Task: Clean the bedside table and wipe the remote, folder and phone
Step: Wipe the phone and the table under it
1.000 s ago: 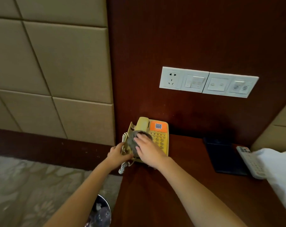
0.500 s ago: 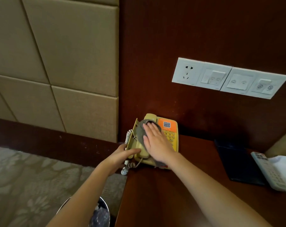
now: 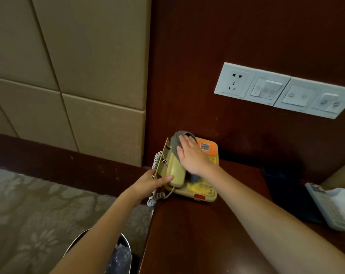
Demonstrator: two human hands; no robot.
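A yellow desk phone (image 3: 203, 186) with an orange label stands at the back left corner of the dark wooden bedside table (image 3: 197, 234). My right hand (image 3: 193, 157) presses a grey cloth (image 3: 177, 141) flat against the upper end of the handset. My left hand (image 3: 154, 183) grips the phone's left edge, thumb on the lower end of the handset. A dark folder (image 3: 286, 194) lies on the table's right side, and a white remote (image 3: 326, 206) lies beside it.
A coiled cord (image 3: 156, 161) hangs off the phone's left side. A bin with a plastic liner (image 3: 118, 254) stands on the patterned carpet left of the table. White bedding (image 3: 343, 206) overlaps the remote at the right edge. A socket and switch panel (image 3: 282, 89) is on the wall.
My right hand has slid the cloth from the handset's middle up to its far end. My left hand has kept its hold on the phone's left edge.
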